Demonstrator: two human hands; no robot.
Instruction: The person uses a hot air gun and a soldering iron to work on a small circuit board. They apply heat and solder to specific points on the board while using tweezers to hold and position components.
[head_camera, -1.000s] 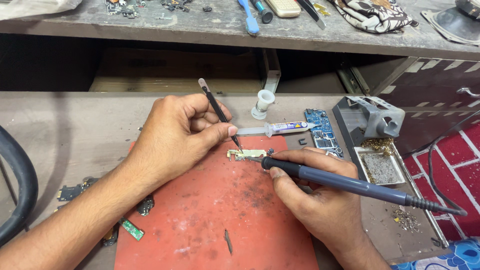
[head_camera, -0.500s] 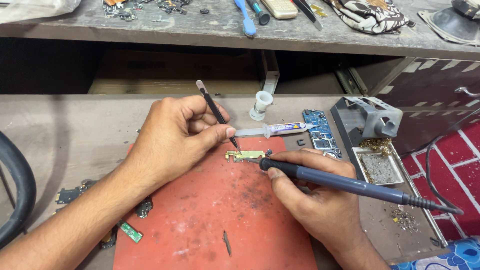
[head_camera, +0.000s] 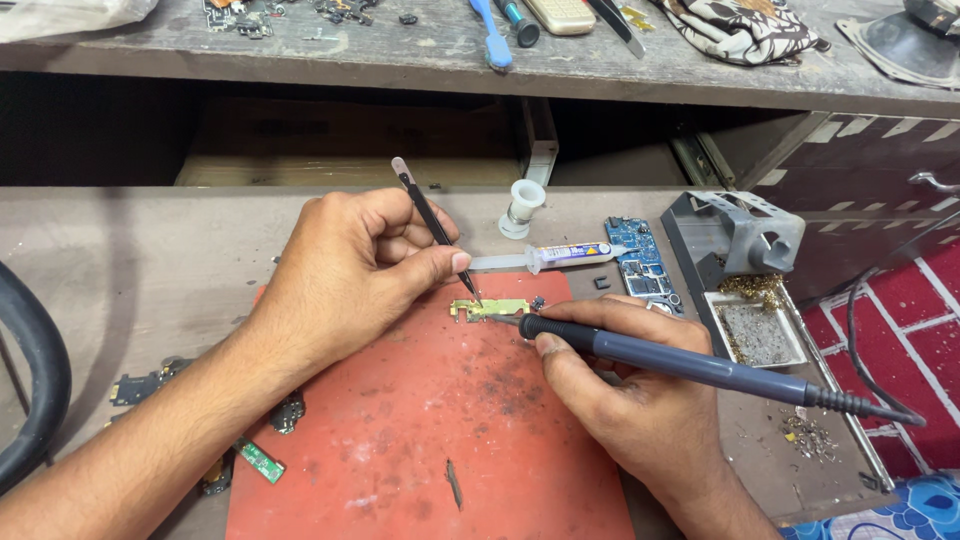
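Observation:
My left hand (head_camera: 350, 270) grips black tweezers (head_camera: 432, 222), whose tip presses down on a small green-gold circuit board (head_camera: 488, 309) lying at the top edge of a red work mat (head_camera: 420, 440). My right hand (head_camera: 630, 390) holds a dark blue soldering iron (head_camera: 680, 362) like a pen. Its tip touches the small board from the right. The iron's cable runs off to the right.
A flux syringe (head_camera: 545, 258), a white cap (head_camera: 520, 207) and a blue phone board (head_camera: 640, 262) lie behind the mat. A grey iron stand with a sponge tray (head_camera: 745, 290) sits at right. Small board pieces (head_camera: 255, 458) lie left of the mat. Tools clutter the upper shelf (head_camera: 500, 45).
Nothing has visibly changed except a slight shift of both hands; tweezers and iron stay on the small board.

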